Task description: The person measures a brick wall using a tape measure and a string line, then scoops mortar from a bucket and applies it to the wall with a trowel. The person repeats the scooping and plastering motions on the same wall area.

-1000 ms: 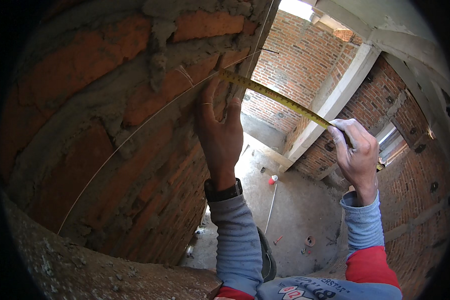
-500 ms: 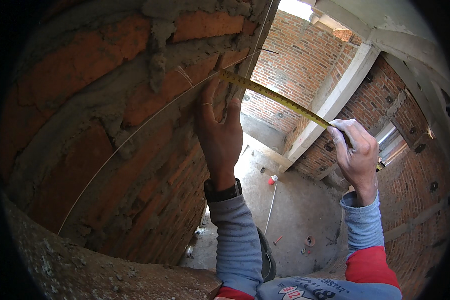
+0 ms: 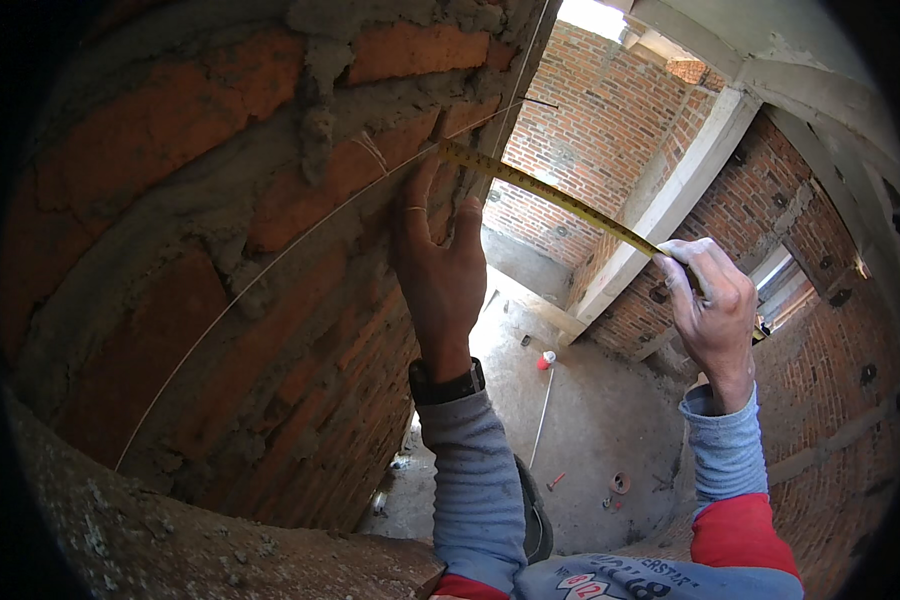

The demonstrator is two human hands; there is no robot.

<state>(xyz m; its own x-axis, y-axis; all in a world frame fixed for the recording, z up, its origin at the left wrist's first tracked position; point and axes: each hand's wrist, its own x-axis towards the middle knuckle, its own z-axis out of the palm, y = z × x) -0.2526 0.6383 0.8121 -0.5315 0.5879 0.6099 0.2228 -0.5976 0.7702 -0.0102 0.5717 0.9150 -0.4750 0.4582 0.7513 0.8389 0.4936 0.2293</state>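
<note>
A yellow tape measure has its blade drawn out between my hands, away from the rough brick wall. My left hand is raised beside the wall, a dark band at its wrist. Its index fingertip holds the blade's end near a thin string, while the thumb stands apart from that finger. Farther right, my right hand is closed, pinching the blade between thumb and fingers. The tape's case is mostly hidden behind this hand. Along the wall's face the string runs up to a nail at the wall's edge.
Far below, a concrete floor carries a red and white object, a long pale rod and several small items. A mortar-covered ledge lies at the lower left. Across the space stand a concrete column and brick walls.
Both hands and the drawn-out blade stay nearly in place. The blade looks slightly twisted, its face darker now.
</note>
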